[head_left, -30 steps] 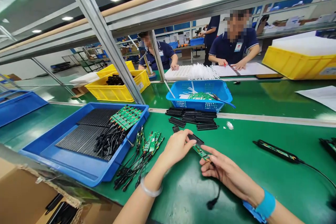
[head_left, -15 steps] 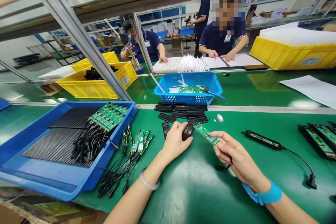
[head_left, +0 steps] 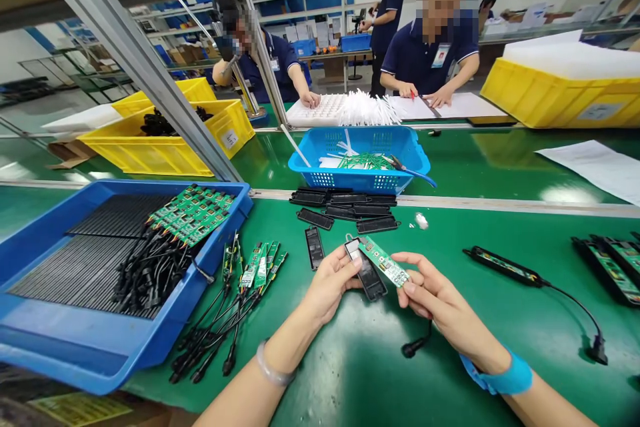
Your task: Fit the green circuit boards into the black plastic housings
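My left hand is closed on a small black plastic case, its open side facing up and tilted over the bench. Between thumb and fingers, my right hand grips a green circuit board, whose far end overlaps the case's edge. A black cable plug hangs below my right hand. Just beyond my left hand lies another black case, with a pile of similar cases behind it.
At left sits a blue tray of boards; wired boards lie beside it. A blue basket stands ahead. A cased board with cable lies right, near more filled cases. Two co-workers sit opposite; a metal post slants left.
My left hand has picked the case up and turned it so its open side shows. The circuit board in my right hand has come closer, over the case's edge. The view has shifted slightly.
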The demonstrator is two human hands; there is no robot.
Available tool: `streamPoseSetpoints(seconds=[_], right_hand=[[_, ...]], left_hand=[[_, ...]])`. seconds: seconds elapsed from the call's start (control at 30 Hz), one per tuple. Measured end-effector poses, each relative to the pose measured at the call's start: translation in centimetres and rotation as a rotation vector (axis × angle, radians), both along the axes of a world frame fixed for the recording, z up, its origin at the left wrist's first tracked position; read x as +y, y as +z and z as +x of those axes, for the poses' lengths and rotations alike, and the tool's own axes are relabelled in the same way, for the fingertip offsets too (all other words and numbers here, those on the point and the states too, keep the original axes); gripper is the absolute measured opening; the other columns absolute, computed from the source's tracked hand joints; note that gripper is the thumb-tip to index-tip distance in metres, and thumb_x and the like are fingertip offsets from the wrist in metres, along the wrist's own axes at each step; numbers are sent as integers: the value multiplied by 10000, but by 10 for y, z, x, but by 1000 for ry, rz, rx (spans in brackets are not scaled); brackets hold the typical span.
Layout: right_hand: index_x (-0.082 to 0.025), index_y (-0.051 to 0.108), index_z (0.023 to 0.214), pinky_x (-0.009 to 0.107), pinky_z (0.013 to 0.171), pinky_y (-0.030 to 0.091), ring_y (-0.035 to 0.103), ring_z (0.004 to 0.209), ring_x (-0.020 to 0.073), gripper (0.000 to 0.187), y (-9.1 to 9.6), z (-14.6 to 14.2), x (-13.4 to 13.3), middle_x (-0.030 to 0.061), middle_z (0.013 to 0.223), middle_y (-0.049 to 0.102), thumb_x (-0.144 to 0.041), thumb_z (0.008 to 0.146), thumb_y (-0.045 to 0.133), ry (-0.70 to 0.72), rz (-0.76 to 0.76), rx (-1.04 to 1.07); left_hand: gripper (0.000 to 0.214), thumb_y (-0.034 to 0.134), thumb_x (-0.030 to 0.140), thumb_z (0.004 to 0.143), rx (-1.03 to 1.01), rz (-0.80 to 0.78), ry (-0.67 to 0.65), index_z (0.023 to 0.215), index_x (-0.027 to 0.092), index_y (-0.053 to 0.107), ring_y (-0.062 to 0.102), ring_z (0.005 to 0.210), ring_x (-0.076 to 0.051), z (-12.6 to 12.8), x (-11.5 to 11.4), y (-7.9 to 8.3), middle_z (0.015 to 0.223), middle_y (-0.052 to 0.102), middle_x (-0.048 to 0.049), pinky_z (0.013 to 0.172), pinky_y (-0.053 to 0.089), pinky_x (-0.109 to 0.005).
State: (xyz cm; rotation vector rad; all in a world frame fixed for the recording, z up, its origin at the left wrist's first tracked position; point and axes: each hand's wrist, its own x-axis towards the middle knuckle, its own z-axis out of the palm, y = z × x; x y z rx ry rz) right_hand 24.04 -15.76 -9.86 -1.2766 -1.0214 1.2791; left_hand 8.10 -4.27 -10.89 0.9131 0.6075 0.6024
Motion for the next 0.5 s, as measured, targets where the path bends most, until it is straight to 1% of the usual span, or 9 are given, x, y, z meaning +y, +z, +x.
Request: streamPoseSetpoints(seconds=[0.07,0.13,0.17,0.27,0.37,0.43,0.5], right_hand=[[-238,379,1243,239,501,307,395,542,115,385,-4,-2,2,-25,700,545,-419,915,466,-16,-24,-112],[-237,403,1213,252,551,364,469,608,139,361,-10,-3,3,-19,717,543,-407,905,485,-68,2,-243],[-240,417,1198,261,586,392,502,653,152,345,-13,-3,3,-12,738,553,-393,899,498,-93,29,-295],[-256,440,1190,284,669,440,555,748,173,320,-20,-3,3,8,828,594,-341,893,521,-120,95,-383],[-270,492,1189,281,633,440,543,713,170,307,-21,-2,2,12,826,580,-319,889,536,-114,131,-518],[-276,540,1182,280,599,428,524,697,169,300,-19,-1,2,21,837,553,-305,883,550,-113,172,-621],[-282,571,1182,281,589,426,516,702,168,305,-18,-1,2,31,866,535,-288,878,562,-123,220,-671]], left_hand=[[374,646,406,793,-29,-4,0,1057,143,620,653,761,-172,1,-2,-2,902,704,-85,666,534,-293],[372,613,454,806,-13,21,28,988,130,633,659,743,-178,3,-4,-5,848,702,-79,659,538,-302],[374,629,454,793,0,44,46,977,129,632,658,748,-177,4,-5,-6,848,699,-74,659,539,-297],[432,728,363,721,-2,94,90,1076,170,578,651,791,-159,6,-7,-9,913,682,-40,682,541,-271],[565,748,296,708,-51,104,117,1183,226,451,661,793,-146,6,-9,-8,919,671,-13,715,544,-274],[602,730,294,729,-72,121,119,1217,236,384,673,814,-162,6,-10,-7,920,677,-25,740,543,-296],[619,717,303,741,-83,134,113,1233,237,347,681,849,-185,6,-11,-5,943,680,-45,762,540,-321]])
